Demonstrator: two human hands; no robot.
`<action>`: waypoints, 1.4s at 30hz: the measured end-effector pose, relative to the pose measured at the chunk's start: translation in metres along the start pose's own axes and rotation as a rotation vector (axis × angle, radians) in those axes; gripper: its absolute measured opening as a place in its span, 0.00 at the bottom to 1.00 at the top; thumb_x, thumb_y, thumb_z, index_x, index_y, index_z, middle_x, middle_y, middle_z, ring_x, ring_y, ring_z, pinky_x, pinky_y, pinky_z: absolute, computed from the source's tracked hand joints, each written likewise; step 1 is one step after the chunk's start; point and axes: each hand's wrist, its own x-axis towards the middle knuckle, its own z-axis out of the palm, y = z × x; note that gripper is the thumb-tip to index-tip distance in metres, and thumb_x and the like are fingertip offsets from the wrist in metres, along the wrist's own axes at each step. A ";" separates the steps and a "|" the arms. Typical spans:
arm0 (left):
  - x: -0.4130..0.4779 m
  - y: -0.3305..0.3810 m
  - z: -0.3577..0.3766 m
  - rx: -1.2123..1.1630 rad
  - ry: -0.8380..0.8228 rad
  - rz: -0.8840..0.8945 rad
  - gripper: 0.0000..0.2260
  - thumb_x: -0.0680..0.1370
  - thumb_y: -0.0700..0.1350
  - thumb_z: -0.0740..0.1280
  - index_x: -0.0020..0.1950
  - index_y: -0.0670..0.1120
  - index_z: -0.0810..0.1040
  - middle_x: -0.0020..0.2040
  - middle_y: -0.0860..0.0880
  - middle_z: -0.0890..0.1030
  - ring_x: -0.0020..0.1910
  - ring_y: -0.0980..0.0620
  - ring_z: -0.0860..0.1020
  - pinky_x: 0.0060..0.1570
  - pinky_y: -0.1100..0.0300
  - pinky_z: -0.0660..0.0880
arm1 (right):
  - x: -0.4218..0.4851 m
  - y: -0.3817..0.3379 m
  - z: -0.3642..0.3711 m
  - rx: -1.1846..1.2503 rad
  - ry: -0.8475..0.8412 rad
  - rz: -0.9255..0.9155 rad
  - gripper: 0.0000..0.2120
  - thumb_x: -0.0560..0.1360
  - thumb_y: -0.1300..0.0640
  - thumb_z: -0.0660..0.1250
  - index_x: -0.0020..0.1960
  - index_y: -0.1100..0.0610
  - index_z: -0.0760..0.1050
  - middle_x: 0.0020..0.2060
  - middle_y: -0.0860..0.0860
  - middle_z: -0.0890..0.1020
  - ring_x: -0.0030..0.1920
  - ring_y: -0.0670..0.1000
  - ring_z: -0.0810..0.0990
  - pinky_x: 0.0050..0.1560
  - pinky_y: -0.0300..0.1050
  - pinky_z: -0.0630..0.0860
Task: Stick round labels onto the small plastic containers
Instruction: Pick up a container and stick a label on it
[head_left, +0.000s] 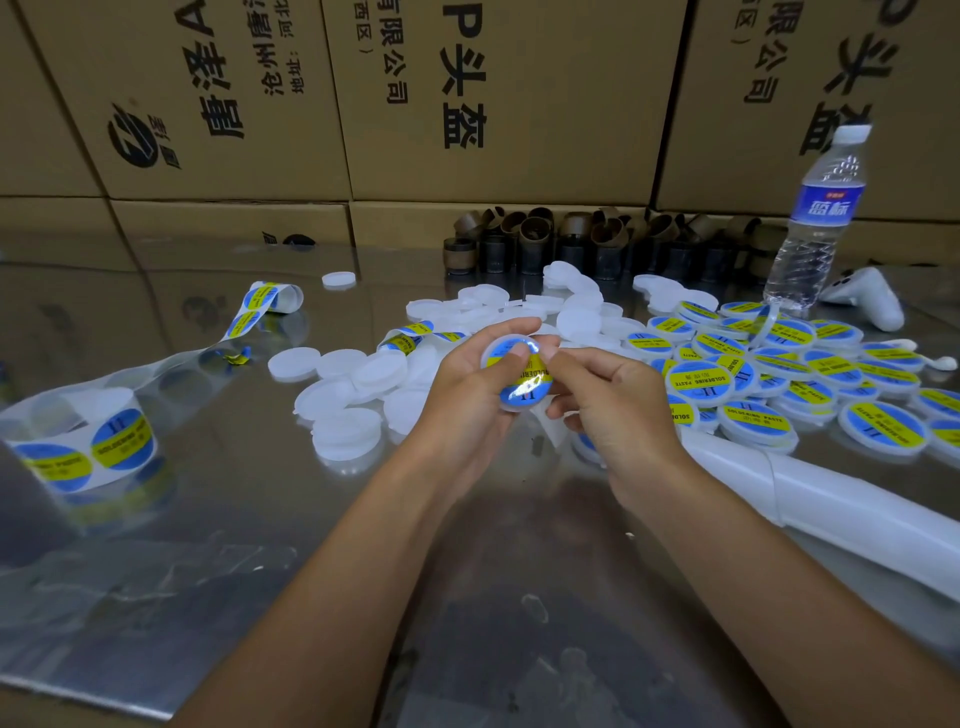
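We are clasping the container (514, 407) in our left grip (467, 395), our right grip (608, 405) pinching the label (525, 385) by its edge, ideally smoothing it outward from the centre.

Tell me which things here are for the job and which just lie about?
Job: left hand, right hand, the small white plastic container they hold, strip of round blue-and-yellow labels, unlabelled white containers, labelled containers.
Lying about: clear plastic water bottle, brown cardboard tubes, white handheld controller.
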 end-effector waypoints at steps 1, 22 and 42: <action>0.000 0.000 0.000 0.000 0.004 0.000 0.10 0.80 0.34 0.59 0.50 0.45 0.77 0.44 0.48 0.82 0.40 0.53 0.81 0.43 0.62 0.78 | 0.000 0.000 0.000 -0.008 0.000 -0.004 0.09 0.74 0.54 0.68 0.37 0.53 0.81 0.26 0.46 0.79 0.25 0.43 0.73 0.28 0.29 0.68; -0.003 -0.002 0.005 0.048 -0.029 -0.001 0.09 0.82 0.40 0.56 0.53 0.44 0.77 0.46 0.47 0.83 0.43 0.52 0.82 0.43 0.62 0.79 | -0.002 0.013 0.005 -0.577 0.159 -0.467 0.06 0.75 0.51 0.63 0.41 0.51 0.69 0.28 0.45 0.75 0.32 0.47 0.74 0.33 0.46 0.69; 0.000 -0.002 -0.001 -0.043 -0.053 -0.017 0.10 0.75 0.45 0.64 0.53 0.43 0.80 0.49 0.46 0.84 0.49 0.50 0.82 0.51 0.60 0.79 | 0.003 0.008 0.002 -0.226 0.116 -0.296 0.15 0.76 0.48 0.65 0.34 0.56 0.75 0.26 0.53 0.77 0.30 0.55 0.77 0.35 0.46 0.74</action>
